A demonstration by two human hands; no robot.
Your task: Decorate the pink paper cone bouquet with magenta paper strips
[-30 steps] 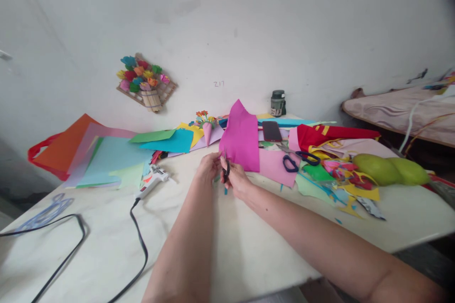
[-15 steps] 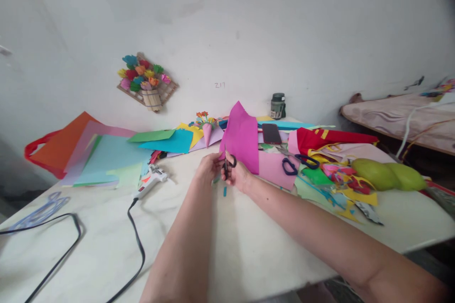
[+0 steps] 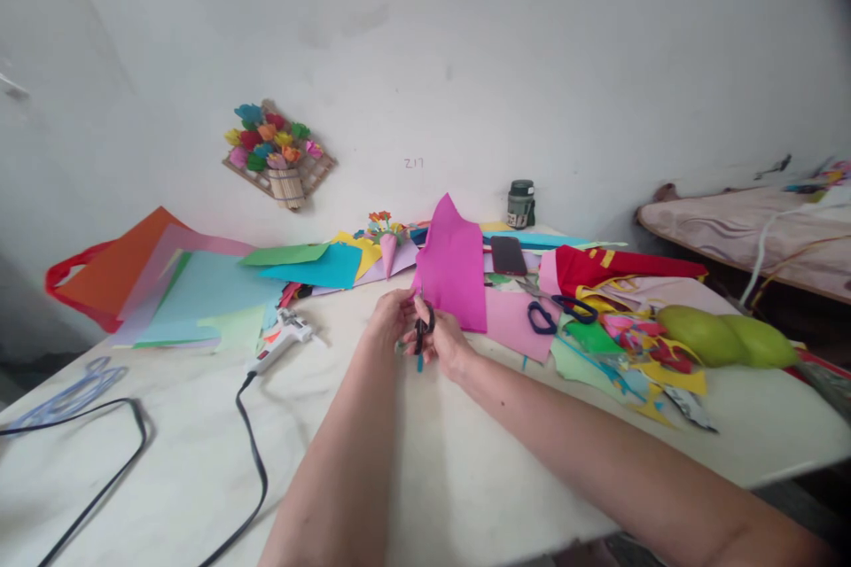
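Observation:
My right hand grips a small pair of scissors by its black handles, blades pointing away from me at the lower left edge of a magenta sheet of paper. That sheet stands partly raised, with a pointed top corner. My left hand is closed on the sheet's left edge, close beside the blades. A small blue paper scrap lies on the table just below my hands. How far the blades are into the paper is too small to tell.
A white glue gun with a black cord lies to the left, near stacked coloured sheets. On the right are larger scissors, a phone, paper scraps and green fruit. A jar stands by the wall.
The scissors have turned in my right hand, their handles now closer together, and my right hand has shifted slightly down. The left hand keeps its hold on the magenta paper.

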